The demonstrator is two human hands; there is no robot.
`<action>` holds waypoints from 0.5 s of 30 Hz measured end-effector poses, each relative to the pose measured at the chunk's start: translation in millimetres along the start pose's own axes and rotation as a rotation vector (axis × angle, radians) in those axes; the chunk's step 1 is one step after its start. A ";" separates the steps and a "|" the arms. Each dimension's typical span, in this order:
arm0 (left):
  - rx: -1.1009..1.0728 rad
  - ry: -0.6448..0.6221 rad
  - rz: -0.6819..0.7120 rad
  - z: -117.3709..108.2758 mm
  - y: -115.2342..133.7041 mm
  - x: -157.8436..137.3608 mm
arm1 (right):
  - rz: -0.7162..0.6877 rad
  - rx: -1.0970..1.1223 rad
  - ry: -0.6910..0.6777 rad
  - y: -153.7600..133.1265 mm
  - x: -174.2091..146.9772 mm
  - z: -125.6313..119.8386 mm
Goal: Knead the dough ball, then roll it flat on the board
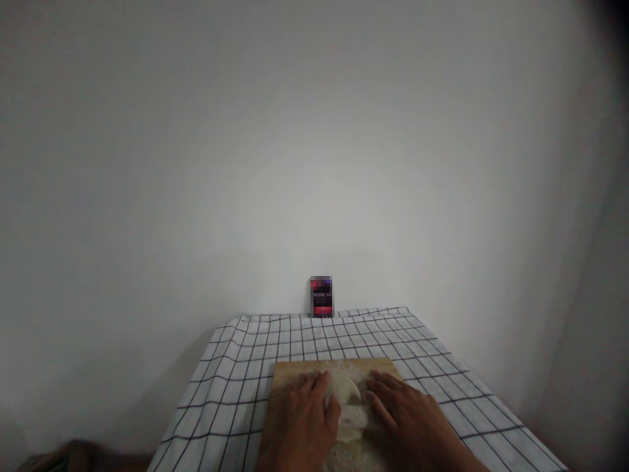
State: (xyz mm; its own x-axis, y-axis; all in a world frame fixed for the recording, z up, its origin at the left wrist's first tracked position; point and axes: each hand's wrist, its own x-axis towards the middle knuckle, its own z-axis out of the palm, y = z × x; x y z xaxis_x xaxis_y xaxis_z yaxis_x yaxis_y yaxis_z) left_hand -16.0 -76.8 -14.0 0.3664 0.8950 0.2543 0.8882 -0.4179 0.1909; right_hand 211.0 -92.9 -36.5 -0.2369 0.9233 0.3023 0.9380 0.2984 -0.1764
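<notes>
A pale, floury piece of dough [350, 423] lies on a wooden board [284, 373] between my two hands. It has a rounded upper part and a fold or second layer nearer me. My left hand [310, 416] is closed on its left side, with fingers bent over the far left edge and the thumb against the dough. On the other side, my right hand [410, 410] is open, its fingers stretched forward and thumb apart, the tips at the dough's right edge. Loose flour [339, 366] dusts the board. The undersides of both hands are hidden.
The board rests on a table with a white cloth [221, 400] in a dark grid pattern. A small dark and red pixelated object [322, 297] stands at the table's far edge, against the plain wall [314, 164]. Something brown [73, 455] shows low at the left.
</notes>
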 end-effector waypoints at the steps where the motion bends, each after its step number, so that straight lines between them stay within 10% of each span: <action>1: -0.004 0.016 0.008 1.6 -1.4 0.4 | 0.005 -0.001 -0.011 0.5 0.0 0.8; 15: -0.049 -0.031 0.006 -2.1 -4.8 0.9 | -0.037 -0.038 -0.025 2.1 1.8 7.9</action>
State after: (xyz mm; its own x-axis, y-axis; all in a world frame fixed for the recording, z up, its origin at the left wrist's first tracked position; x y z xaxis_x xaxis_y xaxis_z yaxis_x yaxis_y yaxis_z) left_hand -20.5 -74.4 -12.7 0.3813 0.8964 0.2259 0.8715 -0.4301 0.2357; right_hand 210.5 -88.7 -43.8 -0.2771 0.9179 0.2841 0.9373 0.3232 -0.1300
